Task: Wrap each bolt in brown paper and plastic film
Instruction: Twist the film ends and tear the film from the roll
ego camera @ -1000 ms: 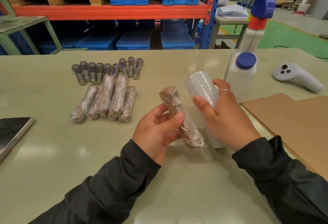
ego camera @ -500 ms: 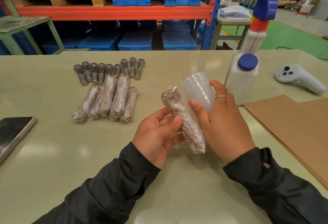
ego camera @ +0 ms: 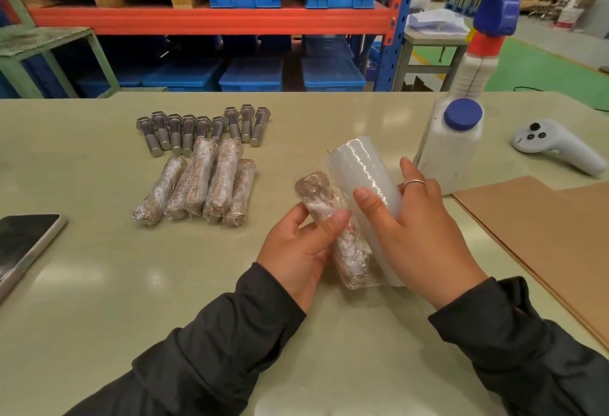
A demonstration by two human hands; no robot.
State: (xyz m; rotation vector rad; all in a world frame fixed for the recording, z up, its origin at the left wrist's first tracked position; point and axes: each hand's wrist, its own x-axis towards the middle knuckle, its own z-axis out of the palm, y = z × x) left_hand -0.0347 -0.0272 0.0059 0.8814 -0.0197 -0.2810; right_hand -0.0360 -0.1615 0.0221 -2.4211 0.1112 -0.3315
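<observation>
— Where is the bolt being wrapped?

— Just below the middle of the frame, slightly right. The wrapped bolt (ego camera: 333, 234), brown paper under clear film, is tilted, its thick end pointing to the upper left. The left hand (ego camera: 298, 251) grips it, thumb across the front and fingers curled behind.

— And the other hand?

— The right hand (ego camera: 418, 234) is curled round the roll of plastic film (ego camera: 365, 185), thumb on its front face, ringed finger round its right side. The roll stands just to the right of the bolt and touches it; loose film runs between the two. Both hands are close together above the table (ego camera: 99, 300).

— What about the rest of the bolts?

— In the upper left of the frame, well apart from the hands, a row of bare bolts (ego camera: 201, 129) lies on the table, heads away from the viewer. Directly below them lies a cluster of finished wrapped bolts (ego camera: 201, 190), side by side and touching.

— Anything else on the table?

— Sheets of brown paper (ego camera: 534, 234) at the right edge, a white bottle (ego camera: 451, 152) with a blue cap just above the right hand, a white controller (ego camera: 557, 148) further right, and a phone (ego camera: 23, 244) at the left edge.
</observation>
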